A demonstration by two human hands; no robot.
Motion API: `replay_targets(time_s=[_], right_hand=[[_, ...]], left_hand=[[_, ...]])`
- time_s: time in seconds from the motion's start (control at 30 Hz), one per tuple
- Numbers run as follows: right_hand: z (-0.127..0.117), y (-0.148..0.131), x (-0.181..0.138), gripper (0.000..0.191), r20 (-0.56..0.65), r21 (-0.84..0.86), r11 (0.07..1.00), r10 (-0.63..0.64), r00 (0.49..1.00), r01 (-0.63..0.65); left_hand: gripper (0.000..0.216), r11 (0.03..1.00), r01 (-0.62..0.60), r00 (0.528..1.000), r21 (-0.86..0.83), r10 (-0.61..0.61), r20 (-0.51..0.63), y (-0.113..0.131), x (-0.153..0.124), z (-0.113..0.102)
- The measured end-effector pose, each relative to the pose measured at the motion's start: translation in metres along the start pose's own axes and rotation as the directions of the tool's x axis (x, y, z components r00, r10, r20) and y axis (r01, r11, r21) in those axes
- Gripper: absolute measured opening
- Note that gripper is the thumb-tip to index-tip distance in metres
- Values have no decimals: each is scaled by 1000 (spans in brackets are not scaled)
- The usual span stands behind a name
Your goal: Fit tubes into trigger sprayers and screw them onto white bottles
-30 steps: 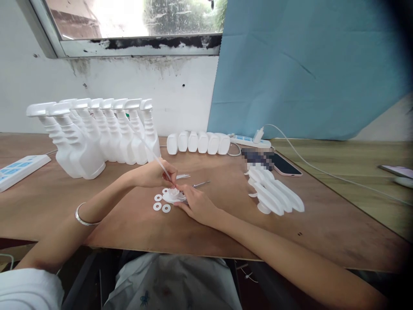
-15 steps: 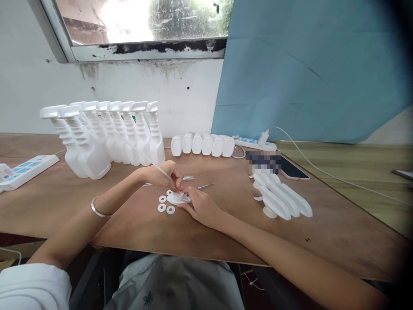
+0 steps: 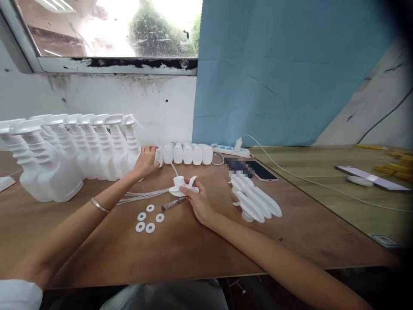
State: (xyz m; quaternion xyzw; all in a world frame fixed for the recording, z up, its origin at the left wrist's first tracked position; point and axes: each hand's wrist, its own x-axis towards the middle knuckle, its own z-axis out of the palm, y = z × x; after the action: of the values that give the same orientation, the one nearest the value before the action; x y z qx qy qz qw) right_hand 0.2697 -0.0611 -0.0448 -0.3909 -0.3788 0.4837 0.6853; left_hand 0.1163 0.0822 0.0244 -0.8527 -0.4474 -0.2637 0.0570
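Observation:
In my right hand (image 3: 200, 202) is a white trigger spray head (image 3: 179, 190), pinched near its trigger, with a thin tube (image 3: 174, 169) rising from its collar. My left hand (image 3: 147, 162) reaches to the back of the table, its fingers curled round the leftmost small white bottle (image 3: 159, 157) in a row; the hand partly covers that bottle. Below the spray head lies a clear pen-like stick (image 3: 173, 203). Several flat white ring washers (image 3: 150, 227) are spread on the table in front. Thin white tubes (image 3: 143, 196) lie left of the spray head.
Assembled white spray bottles (image 3: 64, 159) stand in rows at the left. More white spray heads (image 3: 258, 199) lie at the right, near a phone (image 3: 263, 171). A power strip (image 3: 230, 150) with a white cable sits against the wall behind the wooden table (image 3: 206, 254).
My left hand has left the spray head and moved back to the small bottles. My right hand has lifted the spray head, now upright with its tube. The view has turned right.

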Motion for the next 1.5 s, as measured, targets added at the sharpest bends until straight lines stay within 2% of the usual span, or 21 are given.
replay_targets(time_s=[0.07, 0.17, 0.3, 0.43, 0.67, 0.8, 0.93, 1.03, 1.13, 1.23, 1.27, 1.3, 1.37, 1.43, 1.47, 1.5], right_hand=[[-3, -2, 5, 36, -17, 143, 988, 58, 998, -55], [-10, -6, 14, 37, -11, 236, 971, 48, 999, -44], [-17, -8, 24, 38, -36, 212, 977, 12, 999, -4], [-19, -7, 28, 40, -82, 196, 980, -14, 997, 30], [-21, -7, 32, 36, -80, 265, 963, -19, 997, 40], [-24, -9, 37, 26, -96, 331, 943, 9, 995, 23], [-25, -15, 37, 23, -117, 370, 929, 26, 993, 19], [-25, -21, 38, 20, -206, 371, 928, 47, 977, 33], [-28, -28, 41, 16, -355, 342, 934, 29, 934, 101], [-31, -33, 44, 13, -488, 293, 945, 16, 873, 147], [-32, -34, 45, 13, -515, 284, 946, 16, 857, 153], [-34, -34, 46, 13, -533, 279, 947, 16, 846, 158], [-37, -32, 48, 14, -541, 275, 947, 8, 841, 168], [-40, -29, 50, 15, -537, 269, 945, -15, 844, 187], [-41, -29, 51, 16, -535, 265, 944, -25, 844, 196], [-41, -28, 52, 17, -538, 260, 944, -33, 842, 203]], left_hand=[[55, 969, 117, 993, 218, -108, -55, 4, 8, 17], [54, 921, 212, 977, 325, -212, -38, 9, 13, 31], [46, 915, 235, 968, 329, -252, 8, 9, 16, 37], [53, 912, 248, 964, 326, -265, 9, 9, 18, 39], [48, 929, 211, 975, 304, -221, -3, 13, 15, 37], [47, 918, 224, 972, 327, -233, -13, 17, 6, 25], [45, 910, 189, 982, 369, -178, -63, 24, -13, 3], [51, 892, 217, 976, 396, -192, -103, 34, -34, -22], [55, 886, 268, 957, 377, -198, -213, 38, -55, -54], [58, 908, 341, 892, 244, -231, -387, 23, -69, -86], [56, 920, 352, 857, 174, -243, -454, 13, -72, -94], [52, 928, 364, 797, 81, -266, -542, 1, -73, -101], [46, 940, 306, 682, -149, -326, -654, -27, -73, -110], [44, 913, 220, 581, -342, -405, -706, -54, -71, -110], [43, 893, 175, 542, -415, -439, -717, -66, -71, -108], [42, 869, 126, 525, -479, -468, -711, -77, -71, -105]])
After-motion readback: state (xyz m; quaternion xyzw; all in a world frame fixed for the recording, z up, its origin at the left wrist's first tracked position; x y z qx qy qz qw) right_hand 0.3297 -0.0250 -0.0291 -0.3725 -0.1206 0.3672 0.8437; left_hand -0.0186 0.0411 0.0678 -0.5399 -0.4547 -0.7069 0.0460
